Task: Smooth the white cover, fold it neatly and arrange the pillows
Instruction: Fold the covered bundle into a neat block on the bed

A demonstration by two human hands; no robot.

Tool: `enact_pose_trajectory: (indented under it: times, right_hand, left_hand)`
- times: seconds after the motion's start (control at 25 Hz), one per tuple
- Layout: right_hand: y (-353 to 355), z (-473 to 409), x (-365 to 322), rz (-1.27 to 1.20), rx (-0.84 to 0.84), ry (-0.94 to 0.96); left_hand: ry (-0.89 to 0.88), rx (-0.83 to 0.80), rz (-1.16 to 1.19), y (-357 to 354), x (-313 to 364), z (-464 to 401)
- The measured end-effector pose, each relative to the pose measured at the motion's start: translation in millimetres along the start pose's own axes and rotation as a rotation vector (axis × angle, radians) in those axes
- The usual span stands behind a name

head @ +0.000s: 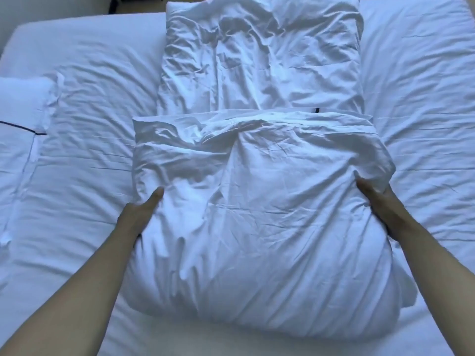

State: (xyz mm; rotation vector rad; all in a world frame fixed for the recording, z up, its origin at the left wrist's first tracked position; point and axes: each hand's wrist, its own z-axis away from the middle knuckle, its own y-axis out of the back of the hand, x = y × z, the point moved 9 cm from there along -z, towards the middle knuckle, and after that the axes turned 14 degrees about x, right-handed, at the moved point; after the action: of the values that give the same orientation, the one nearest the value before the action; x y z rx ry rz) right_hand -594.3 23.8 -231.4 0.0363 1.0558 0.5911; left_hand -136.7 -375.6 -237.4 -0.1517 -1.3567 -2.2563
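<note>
The white cover [257,201] lies down the middle of the bed as a long strip, with its near end folded over into a thick, wrinkled bundle. The far part of the cover stretches flat toward the head of the view. My left hand [140,214] presses against the bundle's left side, thumb on top, fingers tucked beneath the fabric. My right hand [380,201] holds the bundle's right side, its fingers hidden under a fold. A white pillow [20,111] with a dark piped line rests at the left edge.
The bed [82,73] with its creased white sheet fills nearly the whole view. A small dark tag [317,109] shows where the folded edge meets the flat part. A strip of floor or wall shows at the top left corner.
</note>
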Motion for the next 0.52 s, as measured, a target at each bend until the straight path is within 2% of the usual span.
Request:
enact_pose_trajectory:
  times: [0.16, 0.2, 0.4, 0.52]
  right_hand:
    - [11.2, 32.5, 16.6, 0.120, 0.034, -0.042]
    - [10.8, 38.2, 17.3, 0.141, 0.053, -0.042]
    - [20.4, 65.7, -18.3, 0.225, 0.201, -0.058]
    - [33.1, 76.2, -24.2, 0.295, 0.112, -0.080]
  left_hand:
    - [0.166, -0.291, 0.234, 0.0, -75.2, 37.8]
    - [0.171, -0.297, 0.296, 2.7, -88.2, 48.6]
    - [0.116, -0.057, 0.417, 45.2, -94.5, 93.9]
    - [0.232, -0.117, 0.467, 64.0, -141.6, 118.8]
